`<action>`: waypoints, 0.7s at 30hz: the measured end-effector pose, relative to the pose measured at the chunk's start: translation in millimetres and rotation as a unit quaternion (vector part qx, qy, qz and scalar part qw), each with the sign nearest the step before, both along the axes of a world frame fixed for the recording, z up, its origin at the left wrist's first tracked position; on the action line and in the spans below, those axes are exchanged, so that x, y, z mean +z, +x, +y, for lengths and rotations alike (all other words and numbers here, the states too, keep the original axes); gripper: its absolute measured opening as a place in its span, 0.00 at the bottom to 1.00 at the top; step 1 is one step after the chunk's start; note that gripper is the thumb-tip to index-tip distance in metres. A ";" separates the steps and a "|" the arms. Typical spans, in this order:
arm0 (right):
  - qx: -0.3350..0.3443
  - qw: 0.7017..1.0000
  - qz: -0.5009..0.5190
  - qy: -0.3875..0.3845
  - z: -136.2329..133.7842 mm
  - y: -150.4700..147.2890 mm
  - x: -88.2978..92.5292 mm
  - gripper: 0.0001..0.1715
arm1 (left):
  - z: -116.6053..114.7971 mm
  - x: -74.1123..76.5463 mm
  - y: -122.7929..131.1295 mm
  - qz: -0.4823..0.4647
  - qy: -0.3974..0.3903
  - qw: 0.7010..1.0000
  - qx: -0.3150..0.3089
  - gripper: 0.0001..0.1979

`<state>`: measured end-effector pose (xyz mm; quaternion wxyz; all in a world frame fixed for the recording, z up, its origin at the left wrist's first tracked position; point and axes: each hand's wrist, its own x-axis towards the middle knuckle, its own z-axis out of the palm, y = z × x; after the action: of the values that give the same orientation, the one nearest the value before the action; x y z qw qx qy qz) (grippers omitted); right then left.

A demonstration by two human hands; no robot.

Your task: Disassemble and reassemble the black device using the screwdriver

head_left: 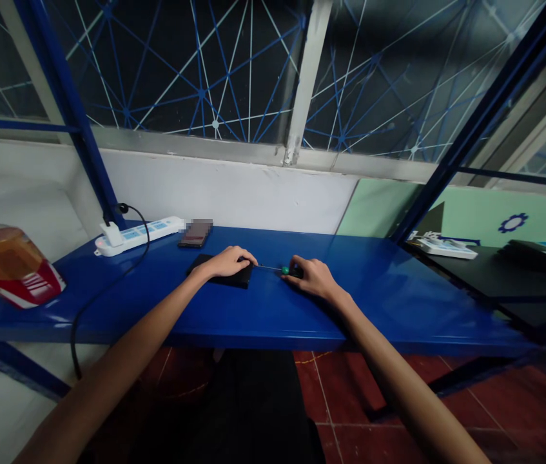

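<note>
A flat black rectangular device lies on the blue shelf. My left hand rests on top of it, fingers curled over its right edge, pressing it down. My right hand is closed round the dark, green-collared handle of a small screwdriver. Its thin shaft points left and reaches the device's right edge near my left fingertips.
A white power strip with a plug and black cable sits at the back left, a dark phone-like slab beside it. A large jar of amber liquid stands far left. A black table with a white device lies to the right.
</note>
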<state>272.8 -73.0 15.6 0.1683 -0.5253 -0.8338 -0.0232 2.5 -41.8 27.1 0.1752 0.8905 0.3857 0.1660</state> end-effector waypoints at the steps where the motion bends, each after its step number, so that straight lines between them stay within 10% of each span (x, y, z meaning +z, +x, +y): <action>1: 0.002 1.000 -0.005 0.007 -0.4 0.1 0.1 0.20 | -0.8 0.6 0.6 0.003 0.007 1.000 0.001 0.16; 21: -0.005 1.000 0.011 0.000 -0.8 -1.5 -0.5 0.20 | -2.8 0.0 3.3 -0.010 0.055 0.998 0.011 0.14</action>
<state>271.3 -73.8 15.1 0.1776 -0.5295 -0.8293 -0.0177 5.8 -44.7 27.1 0.1276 0.8930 0.3836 0.1976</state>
